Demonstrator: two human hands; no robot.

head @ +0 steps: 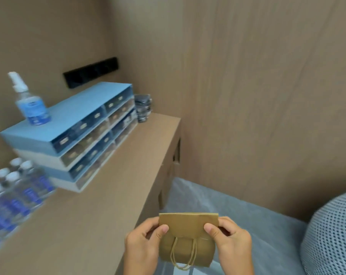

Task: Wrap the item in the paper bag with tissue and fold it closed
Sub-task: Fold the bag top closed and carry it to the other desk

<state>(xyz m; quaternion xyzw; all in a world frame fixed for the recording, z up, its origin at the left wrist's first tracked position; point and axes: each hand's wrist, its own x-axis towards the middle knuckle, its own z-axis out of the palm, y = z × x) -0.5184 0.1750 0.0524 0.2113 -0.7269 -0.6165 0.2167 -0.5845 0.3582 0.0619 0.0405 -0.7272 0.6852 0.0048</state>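
Here, nearest the camera, I have both hands pinched on a small brown paper bag (186,238), held in the air just off the bench's near corner, over a grey-covered surface below. My left hand (143,245) grips the bag's left edge with thumb on the front, and my right hand (230,242) grips the right edge the same way. The top of the bag is turned over toward me as a flap, and its twisted paper handles (184,255) hang down the front. No tissue and no item can be seen, so I judge them to be inside already and the fold to be the step in hand. To do it well, I would keep both thumbs level, press the crease flat from the middle outward, and hold the handles clear so they do not bunch under the flap. To the right, a cushion (333,235) with a dotted cover sits near. Farther off, the bench (100,205) carries a row of capped bottles (15,191) with blue labels, a blue and white drawer unit (78,139), and a spray bottle (30,102) standing on it. Every label is too blurred to read. A black socket strip (90,72) sits on the wall behind.
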